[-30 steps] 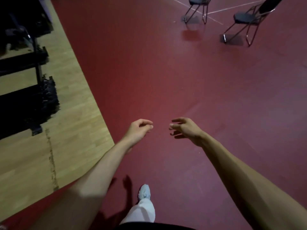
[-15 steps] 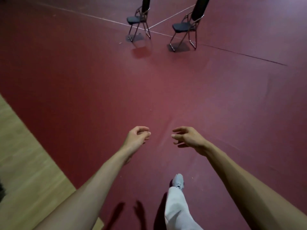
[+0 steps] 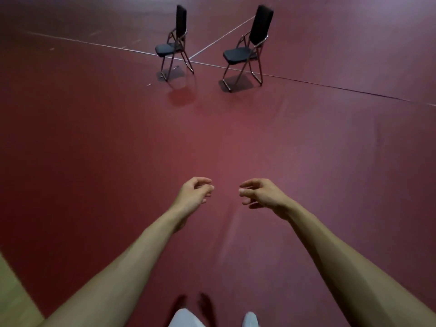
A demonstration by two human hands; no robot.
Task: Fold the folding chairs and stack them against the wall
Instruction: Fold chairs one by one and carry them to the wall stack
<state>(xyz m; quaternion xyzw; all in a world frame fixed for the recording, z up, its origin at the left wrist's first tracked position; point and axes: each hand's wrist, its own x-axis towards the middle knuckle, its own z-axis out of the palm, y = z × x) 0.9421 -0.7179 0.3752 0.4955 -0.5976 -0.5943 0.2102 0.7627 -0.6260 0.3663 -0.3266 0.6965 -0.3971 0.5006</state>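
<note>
Red floor [image 3: 99,128]: chairs [image 3: 238,55] well beyond hands [image 3: 194,192]

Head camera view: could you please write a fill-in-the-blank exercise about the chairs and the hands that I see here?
1. Counting the left chair and the right chair, ____ chairs stand on the floor.
2. Neither chair is yet ____; both seats are down.
3. The left hand and the right hand hold ____.
4. The floor around the chairs is ____ in colour.

Missing words: two; folded; nothing; red.
</note>
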